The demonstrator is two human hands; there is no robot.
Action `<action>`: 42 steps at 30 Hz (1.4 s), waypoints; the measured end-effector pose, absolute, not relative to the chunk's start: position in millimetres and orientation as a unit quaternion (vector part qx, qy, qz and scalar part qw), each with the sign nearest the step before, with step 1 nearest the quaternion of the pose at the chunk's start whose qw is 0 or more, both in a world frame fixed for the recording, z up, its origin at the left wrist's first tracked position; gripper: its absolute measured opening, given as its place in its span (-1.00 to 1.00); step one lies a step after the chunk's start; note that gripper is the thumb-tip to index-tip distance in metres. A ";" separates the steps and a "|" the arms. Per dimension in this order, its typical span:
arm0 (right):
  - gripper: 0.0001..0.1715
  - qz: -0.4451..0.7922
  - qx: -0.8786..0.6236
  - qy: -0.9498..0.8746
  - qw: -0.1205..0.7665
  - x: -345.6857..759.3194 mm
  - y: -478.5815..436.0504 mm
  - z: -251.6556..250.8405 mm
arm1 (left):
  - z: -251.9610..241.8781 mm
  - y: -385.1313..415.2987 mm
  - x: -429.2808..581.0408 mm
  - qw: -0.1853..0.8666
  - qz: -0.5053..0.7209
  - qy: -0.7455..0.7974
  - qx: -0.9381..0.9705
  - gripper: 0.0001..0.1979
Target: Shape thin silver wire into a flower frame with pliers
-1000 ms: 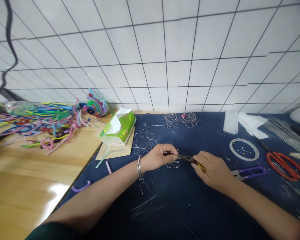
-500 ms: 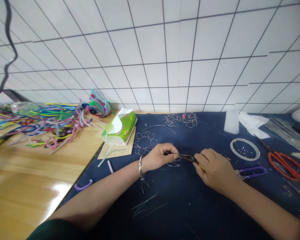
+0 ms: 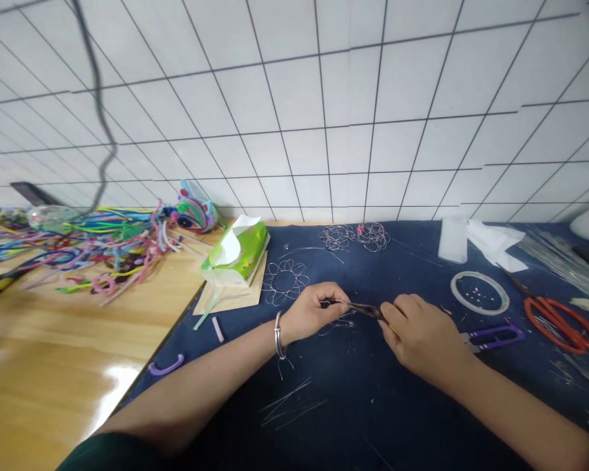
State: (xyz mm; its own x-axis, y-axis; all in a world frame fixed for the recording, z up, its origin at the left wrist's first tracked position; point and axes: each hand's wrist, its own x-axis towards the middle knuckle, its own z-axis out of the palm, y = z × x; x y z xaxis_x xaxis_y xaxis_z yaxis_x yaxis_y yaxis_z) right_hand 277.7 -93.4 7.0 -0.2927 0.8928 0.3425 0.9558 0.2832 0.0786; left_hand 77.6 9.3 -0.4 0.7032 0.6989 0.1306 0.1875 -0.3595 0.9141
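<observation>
My left hand [image 3: 315, 311] is closed in a pinch on a thin wire piece [image 3: 344, 322], whose looped part shows just below the fingers. In my right hand [image 3: 419, 330] is a pair of pliers [image 3: 368, 310] with a dark nose and yellow handle, most of the handle covered by my palm. The plier tips meet the wire at my left thumb and fingertips; the exact grip is too small to make out. Behind my left hand a flower-shaped wire ring [image 3: 285, 281] lies flat on the dark blue cloth [image 3: 373, 392].
Coiled wire shapes [image 3: 356, 236] lie near the wall. To the right are a white ring dish [image 3: 480, 293] with tiny beads, purple snips [image 3: 495, 337] and orange-handled scissors [image 3: 564, 324]. A green tissue pack [image 3: 243, 252] and colourful pipe cleaners [image 3: 122, 245] are leftward. Cut wires [image 3: 292, 405] lie in front.
My hands and the pliers stay almost in place, still meeting at the wire. The dark cable hanging at the left has swung to the right; the view has shifted slightly.
</observation>
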 end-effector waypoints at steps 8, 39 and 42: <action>-0.87 -0.134 -0.573 -0.798 0.127 278.1 -93.4 6.0 | 0.5 8.6 78.2 0.486 0.260 0.291 0.782 -0.90; -0.84 0.043 -0.596 -0.771 0.222 277.4 -91.1 -17.1 | -6.8 6.9 79.6 0.622 0.285 0.279 0.673 -0.84; -0.84 0.043 -0.593 -0.775 0.213 279.7 -90.8 -16.7 | -5.4 8.0 78.3 0.586 0.278 0.293 0.702 -0.85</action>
State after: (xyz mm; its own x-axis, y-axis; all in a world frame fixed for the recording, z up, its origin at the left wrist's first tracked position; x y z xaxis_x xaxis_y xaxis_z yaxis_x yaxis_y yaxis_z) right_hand 279.7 -90.8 -16.7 -0.2058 0.9380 0.2789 0.9012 0.2927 -0.3196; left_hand 78.3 8.0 -5.4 0.6735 0.7377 0.0474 0.0848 -0.1408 0.9864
